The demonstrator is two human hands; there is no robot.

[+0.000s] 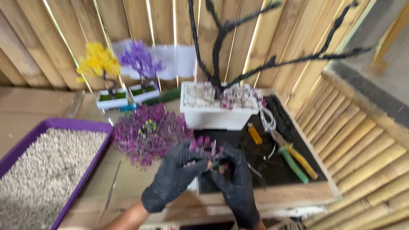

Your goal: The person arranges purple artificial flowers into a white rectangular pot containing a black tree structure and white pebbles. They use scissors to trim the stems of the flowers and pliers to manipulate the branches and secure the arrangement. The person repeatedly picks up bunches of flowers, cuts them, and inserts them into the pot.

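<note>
Both my hands wear black gloves and meet over the front of a dark work mat (272, 170). My left hand (177, 174) and my right hand (234, 179) pinch a small sprig of purple beaded flowers (208, 149) between the fingertips. Just left of them lies a big cluster of purple beaded blossoms (147, 134). Behind the hands stands a white rectangular pot (215, 115) filled with pale pebbles, holding a bare black wire tree (221, 38) whose branches spread up and to the right.
A purple tray (64, 125) of grey gravel sits at the left. Pliers with green and yellow handles (296, 162) and an orange lighter (254, 134) lie on the mat. Small yellow (98, 61) and purple (140, 59) wire trees stand by the bamboo fence (362, 140).
</note>
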